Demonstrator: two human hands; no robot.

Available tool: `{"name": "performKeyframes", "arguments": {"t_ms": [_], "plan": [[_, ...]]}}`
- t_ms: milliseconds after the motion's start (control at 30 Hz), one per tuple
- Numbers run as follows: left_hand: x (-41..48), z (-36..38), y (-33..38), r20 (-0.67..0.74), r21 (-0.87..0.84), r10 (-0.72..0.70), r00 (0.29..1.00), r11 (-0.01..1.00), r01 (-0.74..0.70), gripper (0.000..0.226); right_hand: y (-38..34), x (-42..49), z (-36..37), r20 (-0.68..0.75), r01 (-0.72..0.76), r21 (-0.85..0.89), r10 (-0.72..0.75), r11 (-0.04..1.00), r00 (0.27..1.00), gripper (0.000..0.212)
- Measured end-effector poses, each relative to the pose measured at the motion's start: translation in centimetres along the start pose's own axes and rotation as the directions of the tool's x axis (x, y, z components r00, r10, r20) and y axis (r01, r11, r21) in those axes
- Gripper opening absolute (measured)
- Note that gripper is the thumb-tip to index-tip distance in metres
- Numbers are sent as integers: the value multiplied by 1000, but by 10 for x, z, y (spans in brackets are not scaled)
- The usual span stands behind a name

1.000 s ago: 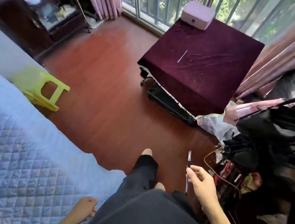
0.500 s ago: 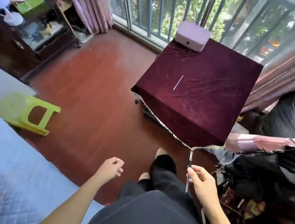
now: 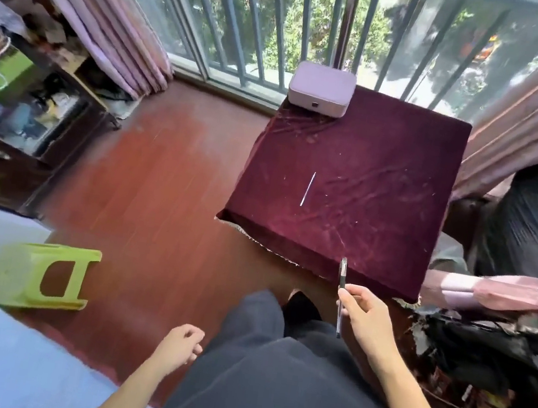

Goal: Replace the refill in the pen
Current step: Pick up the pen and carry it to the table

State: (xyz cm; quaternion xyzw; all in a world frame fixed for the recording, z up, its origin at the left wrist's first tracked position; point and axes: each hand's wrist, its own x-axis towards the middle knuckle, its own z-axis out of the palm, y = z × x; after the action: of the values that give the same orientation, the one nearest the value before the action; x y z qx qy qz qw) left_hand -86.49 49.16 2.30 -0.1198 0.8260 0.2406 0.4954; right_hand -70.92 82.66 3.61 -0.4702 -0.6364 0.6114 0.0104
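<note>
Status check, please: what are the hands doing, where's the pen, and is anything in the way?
Right hand holds pen upright, fingers pinching it. Left hand empty, loosely curled. Refill lies on maroon table, untouched. Nothing in between.

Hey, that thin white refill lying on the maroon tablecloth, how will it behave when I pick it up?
The refill looks very thin, so probably light and slightly bendy. Lying flat on the soft tablecloth, it may be fiddly to pinch. If round, as it seems, it could roll when nudged.
</note>
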Motion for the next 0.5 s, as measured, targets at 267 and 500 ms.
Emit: {"name": "performKeyframes", "arguments": {"t_ms": [267,500], "plan": [[61,-53,64,29,173,-8,1000,985,2,19,-43,47,18,-104,-57,104,68,993,992,8],[109,-58,204,162,168,186,969,963,-213,14,-80,75,32,-213,-38,177,76,984,974,7]]}}
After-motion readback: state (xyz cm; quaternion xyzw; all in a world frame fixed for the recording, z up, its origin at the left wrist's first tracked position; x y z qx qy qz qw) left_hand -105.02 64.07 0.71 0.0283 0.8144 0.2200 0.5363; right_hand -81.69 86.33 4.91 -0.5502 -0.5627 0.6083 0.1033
